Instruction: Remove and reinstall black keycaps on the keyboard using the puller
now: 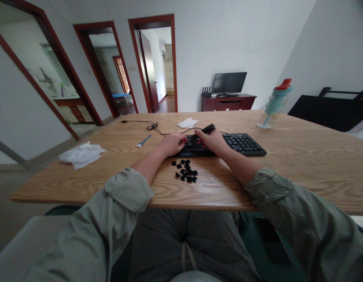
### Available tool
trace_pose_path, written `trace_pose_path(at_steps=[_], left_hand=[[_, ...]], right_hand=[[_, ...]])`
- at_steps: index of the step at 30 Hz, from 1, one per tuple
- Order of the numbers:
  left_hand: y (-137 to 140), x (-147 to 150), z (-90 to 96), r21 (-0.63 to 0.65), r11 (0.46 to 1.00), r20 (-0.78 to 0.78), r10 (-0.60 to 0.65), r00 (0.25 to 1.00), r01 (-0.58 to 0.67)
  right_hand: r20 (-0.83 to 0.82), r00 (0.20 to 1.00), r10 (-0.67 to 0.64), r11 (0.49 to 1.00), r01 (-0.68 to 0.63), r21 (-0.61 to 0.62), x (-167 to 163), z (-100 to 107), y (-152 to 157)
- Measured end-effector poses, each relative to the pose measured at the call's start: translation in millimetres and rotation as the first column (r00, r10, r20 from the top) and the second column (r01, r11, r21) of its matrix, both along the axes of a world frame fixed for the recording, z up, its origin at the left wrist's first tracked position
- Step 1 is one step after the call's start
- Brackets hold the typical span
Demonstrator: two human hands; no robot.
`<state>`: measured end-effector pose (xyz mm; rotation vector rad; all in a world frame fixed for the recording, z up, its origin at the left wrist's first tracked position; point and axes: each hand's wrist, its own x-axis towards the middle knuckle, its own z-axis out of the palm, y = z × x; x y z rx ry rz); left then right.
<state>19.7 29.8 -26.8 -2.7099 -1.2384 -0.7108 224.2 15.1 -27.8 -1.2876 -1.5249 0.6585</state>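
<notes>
A black keyboard (243, 144) lies on the wooden table, its number pad to the right. Over its left end is my left hand (173, 144), with curled fingers gripping the keyboard there; the fingertips are partly hidden. My right hand (212, 141) is closed around a black-handled tool (209, 128), slanted so that its lower end points down at the keys on the left half. What kind of tool it is does not show clearly. Several loose black keycaps (187, 170) are scattered on the table in front of the keyboard, between my forearms.
A blue-handled brush (144, 141) lies left of the keyboard, near a coiled black cable (152, 125). White tissues (81, 154) sit at the far left, another tissue (187, 122) behind the keyboard. A clear bottle (272, 107) with a red-topped lid stands back right.
</notes>
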Motion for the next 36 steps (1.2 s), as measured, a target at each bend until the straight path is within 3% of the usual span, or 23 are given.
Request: trace_pose_path(at_steps=[12, 21, 28, 36], left_hand=[[0.0, -1.2, 3.9, -0.022, 0.999, -0.105, 0.026, 0.994, -0.029], [1.8, -1.8, 4.0, 0.019, 1.000, -0.143, 0.023, 0.990, -0.021], [1.1, -0.3, 4.7, 0.028, 1.000, -0.156, 0.013, 0.988, -0.008], [-1.2, 2.0, 8.8, 0.023, 1.000, -0.173, 0.005, 0.985, -0.001]], right_hand=[[0.203, 0.979, -0.023, 1.000, 0.024, -0.001, -1.4, 9.6, -5.8], [0.201, 0.979, -0.015, 0.996, -0.003, 0.092, -0.8, 8.8, -5.6], [0.216, 0.976, -0.006, 0.997, -0.011, 0.079, 0.0, 8.4, -3.9], [0.326, 0.944, -0.054, 0.989, 0.007, 0.145, -1.9, 9.0, -4.4]])
